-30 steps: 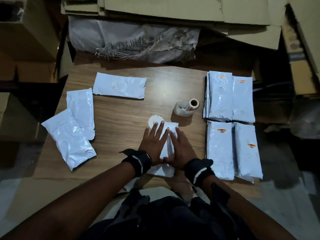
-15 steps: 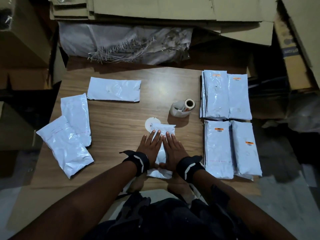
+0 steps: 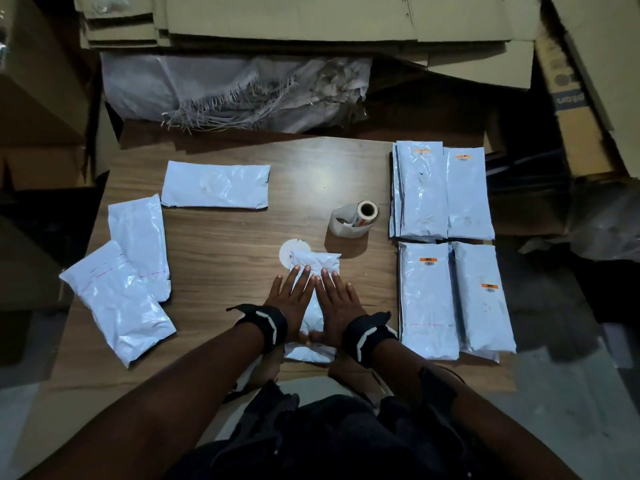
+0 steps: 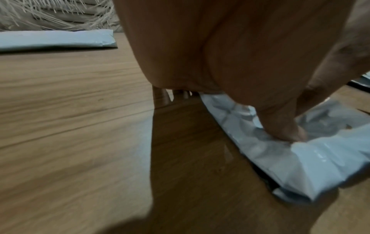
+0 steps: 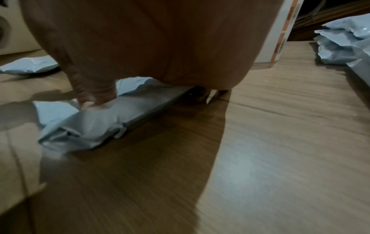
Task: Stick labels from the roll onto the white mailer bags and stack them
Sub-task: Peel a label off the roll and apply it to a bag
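A white mailer bag (image 3: 317,265) lies lengthwise at the near middle of the wooden table (image 3: 225,244). Both hands lie flat on it side by side: my left hand (image 3: 292,296) and my right hand (image 3: 337,299), fingers straight, thumbs pressing the bag's near part (image 4: 280,158) (image 5: 96,121). The label roll (image 3: 356,220) stands just beyond, to the right. A round white disc (image 3: 287,252) peeks out from under the bag's far left corner. Labelled bags lie in four piles on the right (image 3: 427,299).
Three unlabelled mailer bags lie on the left: one far (image 3: 216,185), two overlapping near the left edge (image 3: 117,299). Cardboard sheets (image 3: 311,19) and a frayed woven sack (image 3: 235,91) sit beyond the table. Boxes flank both sides.
Both hands have slid back toward me along the bag, closing together side by side; more of the bag's far end shows now.
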### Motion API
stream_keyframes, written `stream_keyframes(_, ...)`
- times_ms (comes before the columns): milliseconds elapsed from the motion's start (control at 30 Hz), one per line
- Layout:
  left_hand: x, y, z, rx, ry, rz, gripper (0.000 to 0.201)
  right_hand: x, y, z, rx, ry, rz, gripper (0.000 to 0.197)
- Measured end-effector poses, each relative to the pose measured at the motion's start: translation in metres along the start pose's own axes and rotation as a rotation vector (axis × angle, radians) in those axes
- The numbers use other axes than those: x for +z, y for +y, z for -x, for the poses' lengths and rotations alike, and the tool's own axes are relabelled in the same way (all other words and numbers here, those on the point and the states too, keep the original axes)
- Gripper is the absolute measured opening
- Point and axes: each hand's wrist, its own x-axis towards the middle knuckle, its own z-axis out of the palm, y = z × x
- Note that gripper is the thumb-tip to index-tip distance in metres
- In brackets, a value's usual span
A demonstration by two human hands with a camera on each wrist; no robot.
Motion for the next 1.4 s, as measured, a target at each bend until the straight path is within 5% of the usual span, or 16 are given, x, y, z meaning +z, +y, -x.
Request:
stream_keyframes(200,-0.004,0.001,0.002,0.004,-0.024,-0.011,0.149,0.0,0.004,0.001,-0.036,0.066,-0.035,0.121)
stream_keyframes(367,-0.023,0.001,0.012,0.008,0.047,0.064,0.15,-0.003,0.022,0.014,-0.05,0.239,-0.334,0.105)
stream_keyframes(533,-0.047,0.013,0.006,0.064,0.51,0.213,0.098,-0.019,0.052,0.023,0.17,0.463,-0.579,0.082)
stream_keyframes(600,-0.067,0.024,-0.01,0.1,0.581,0.259,0.077,-0.028,0.064,0.021,0.234,0.516,-0.698,0.071)
stream_keyframes(733,-0.115,0.05,-0.046,0.082,0.6,0.178,0.062,-0.057,0.083,0.013,0.392,0.526,-0.9,0.056)
stream_keyframes(867,-0.147,0.067,-0.069,-0.087,0.519,0.122,0.048,-0.076,0.095,0.003,0.466,0.593,-0.93,0.047)
stream_keyframes(1000,-0.156,0.073,-0.083,-0.194,0.451,0.096,0.035,-0.091,0.102,-0.006,0.432,0.615,-0.922,0.046)
stream_keyframes(1400,-0.156,0.066,-0.082,-0.173,0.409,0.049,0.033,-0.109,0.106,-0.015,0.263,0.648,-0.738,0.037)
